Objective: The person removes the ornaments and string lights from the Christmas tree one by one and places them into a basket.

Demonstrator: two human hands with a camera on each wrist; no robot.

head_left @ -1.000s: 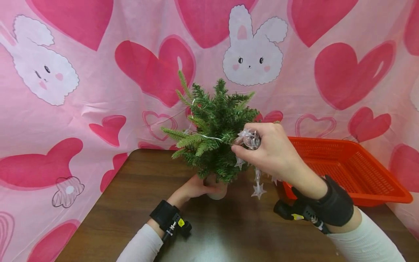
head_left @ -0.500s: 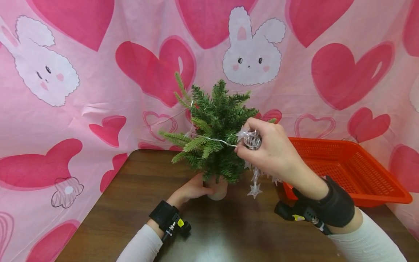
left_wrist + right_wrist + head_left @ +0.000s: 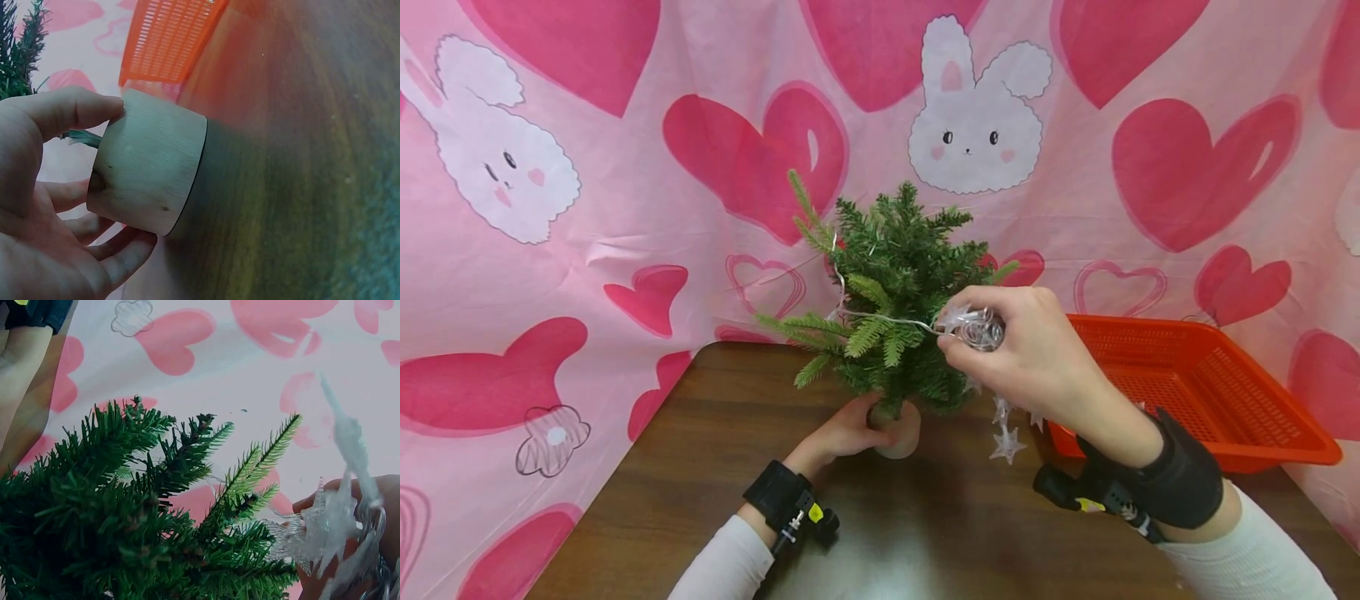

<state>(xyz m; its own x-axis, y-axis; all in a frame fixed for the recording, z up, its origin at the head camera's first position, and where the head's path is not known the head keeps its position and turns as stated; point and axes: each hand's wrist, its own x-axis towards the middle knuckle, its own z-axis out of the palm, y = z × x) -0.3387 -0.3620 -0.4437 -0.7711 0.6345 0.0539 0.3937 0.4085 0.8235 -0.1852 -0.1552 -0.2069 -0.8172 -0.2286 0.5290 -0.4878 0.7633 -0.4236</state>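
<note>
A small artificial Christmas tree [image 3: 910, 267] stands on the table with a round wooden base [image 3: 150, 162]. My left hand [image 3: 844, 433] grips that base, thumb on one side and fingers curled under the other. Beside the tree's right side, my right hand [image 3: 1033, 346] pinches a coiled bundle of clear star string lights [image 3: 981, 327]. A thin wire [image 3: 887, 319] runs from the bundle leftward across the front branches, then up the left side. Several clear stars [image 3: 1007, 444] dangle below the right hand. In the right wrist view, clear stars [image 3: 328, 528] overlap the branch tips.
An orange plastic basket [image 3: 1285, 404] with slotted walls stands to the right, behind the right forearm. The wooden table [image 3: 700, 467] ends at the back against a pink cloth [image 3: 880, 50] printed with hearts and rabbits. Each wrist wears a black strap with a camera.
The tree has turned slightly, its light green left branches shifting left. The wire, earlier ending among the branches in view, now stretches to the right hand. The left hand keeps its hold.
</note>
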